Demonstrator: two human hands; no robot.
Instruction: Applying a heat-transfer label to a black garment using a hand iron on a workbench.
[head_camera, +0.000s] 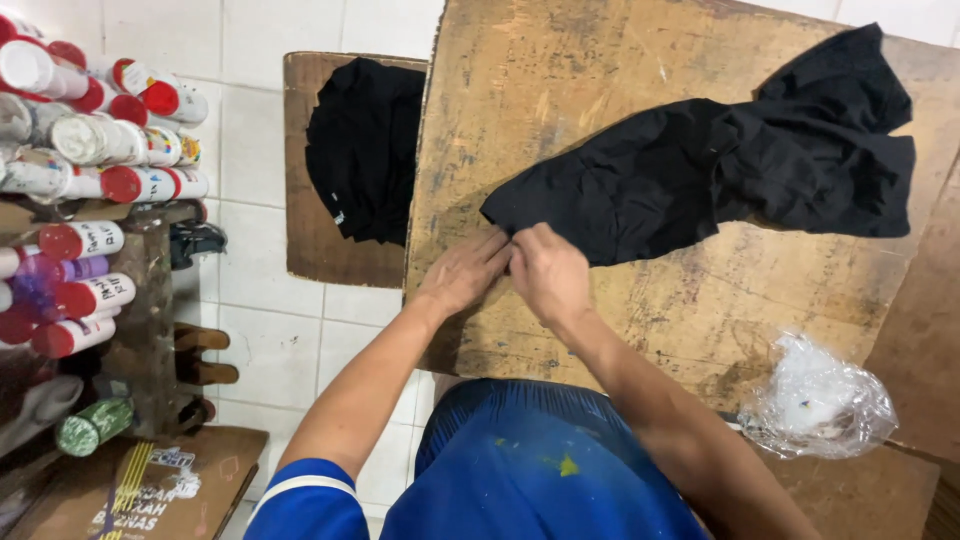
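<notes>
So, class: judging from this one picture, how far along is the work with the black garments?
Looks done: a stack of black garments lies on the small side board. In hand: the left hand and right hand pinch the near edge of a crumpled black garment on the worn wooden table. Left: that garment is still bunched and unflattened.

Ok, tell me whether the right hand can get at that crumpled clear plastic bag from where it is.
Probably yes. The right hand rests at the black garment's near edge, and the clear plastic bag lies on the same wooden table, off to its right, with only bare tabletop between them.
</notes>
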